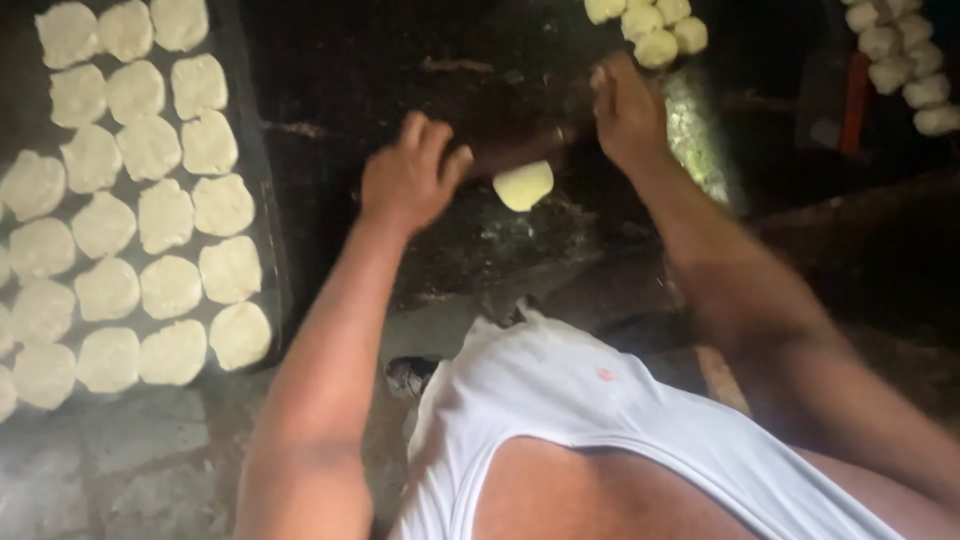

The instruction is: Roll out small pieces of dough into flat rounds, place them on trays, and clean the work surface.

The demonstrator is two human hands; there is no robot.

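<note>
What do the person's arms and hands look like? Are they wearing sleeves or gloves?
No gloves and no sleeves. Both arms are bare from shoulder to fingers. The left hand and right hand show no rings, watch or bands. The person wears a white sleeveless undershirt with a small reddish spot on it.

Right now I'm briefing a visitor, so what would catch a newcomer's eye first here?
Rows of flattened pale dough rounds fill a dark tray at the left. At the centre, the left hand and right hand press a dark rolling pin over one dough piece. Small dough balls are heaped just beyond the right hand.
</note>
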